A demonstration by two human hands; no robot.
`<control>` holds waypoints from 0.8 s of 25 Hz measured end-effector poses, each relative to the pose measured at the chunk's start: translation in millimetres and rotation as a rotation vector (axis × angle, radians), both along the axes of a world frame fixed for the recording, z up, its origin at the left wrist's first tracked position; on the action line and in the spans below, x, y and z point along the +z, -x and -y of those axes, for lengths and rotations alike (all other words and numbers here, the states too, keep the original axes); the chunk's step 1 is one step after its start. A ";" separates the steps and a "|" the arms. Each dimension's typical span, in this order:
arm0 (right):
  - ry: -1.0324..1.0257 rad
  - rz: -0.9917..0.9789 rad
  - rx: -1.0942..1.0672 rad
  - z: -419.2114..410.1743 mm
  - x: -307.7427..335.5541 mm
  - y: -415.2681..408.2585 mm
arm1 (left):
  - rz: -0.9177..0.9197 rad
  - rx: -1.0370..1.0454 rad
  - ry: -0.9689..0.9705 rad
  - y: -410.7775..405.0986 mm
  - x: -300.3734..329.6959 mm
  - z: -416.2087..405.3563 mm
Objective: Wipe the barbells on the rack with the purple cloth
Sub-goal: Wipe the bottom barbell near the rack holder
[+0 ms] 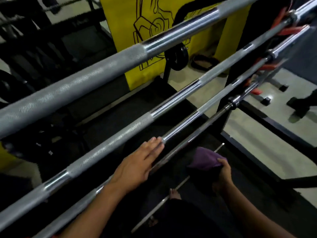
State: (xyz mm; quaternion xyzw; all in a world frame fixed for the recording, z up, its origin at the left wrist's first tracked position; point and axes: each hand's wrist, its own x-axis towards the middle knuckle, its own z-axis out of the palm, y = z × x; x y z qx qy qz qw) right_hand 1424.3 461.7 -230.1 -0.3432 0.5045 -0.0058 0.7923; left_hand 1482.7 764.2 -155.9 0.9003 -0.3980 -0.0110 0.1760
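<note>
Your left hand (137,166) lies flat with straight fingers on the third of the long chrome steel barbells (109,145), which run diagonally across the rack, one above another. Your right hand (223,176) grips the crumpled purple cloth (205,158), held low beside a thinner dark bar (192,140) and just under it, well right of your left hand.

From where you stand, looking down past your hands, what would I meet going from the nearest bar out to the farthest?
Purple cloth gripped in the right hand → flat left hand on the thin chrome barbell → middle knurled steel barbell → thick top knurled barbell → yellow wall panel.
</note>
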 end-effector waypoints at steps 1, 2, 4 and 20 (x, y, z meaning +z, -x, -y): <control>-0.024 0.005 -0.029 -2.7 -5.1 -14.5 | -0.027 0.001 -0.043 -9.8 4.4 -0.7; -0.040 0.001 -0.049 -5.4 -12.2 -29.4 | -0.055 -0.003 -0.082 -17.0 4.5 -1.5; -0.040 0.076 -0.103 -10.2 -19.2 -60.7 | -0.134 -0.019 -0.166 -23.2 -8.6 -5.5; -0.211 -0.002 0.251 -47.2 -100.8 -79.5 | -0.175 0.008 -0.222 -20.1 -26.8 -8.9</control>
